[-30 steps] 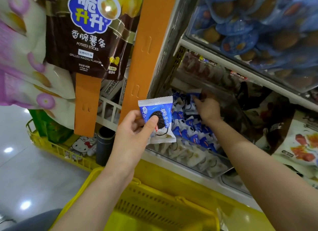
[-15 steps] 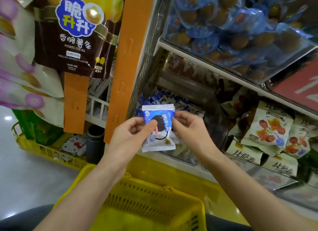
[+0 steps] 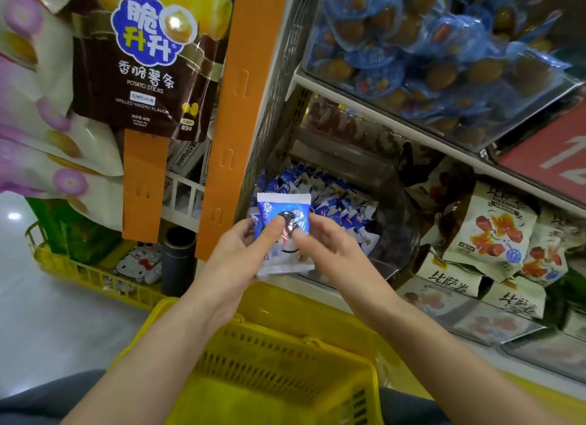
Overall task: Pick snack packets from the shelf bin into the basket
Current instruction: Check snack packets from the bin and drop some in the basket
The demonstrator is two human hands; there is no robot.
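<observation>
Blue and white snack packets (image 3: 283, 212) are stacked between my two hands in front of the shelf. My left hand (image 3: 236, 255) grips them from the left with the thumb across the front. My right hand (image 3: 323, 244) pinches their right edge. Behind them a clear shelf bin (image 3: 393, 266) holds several more of the same blue and white packets (image 3: 342, 209). The yellow plastic basket (image 3: 269, 342) sits below my forearms, directly under the packets.
An orange hanging strip (image 3: 247, 85) and a brown potato sticks bag (image 3: 142, 60) hang at the left. Cream packets with red print (image 3: 488, 231) lie in the bin to the right. An upper shelf bin (image 3: 428, 50) holds blue wrapped snacks. A yellow wire rack (image 3: 82, 272) stands at left.
My right hand left the bin and came back to the packet held in my left hand, now pinching its right edge. The view shifted left and down a little.
</observation>
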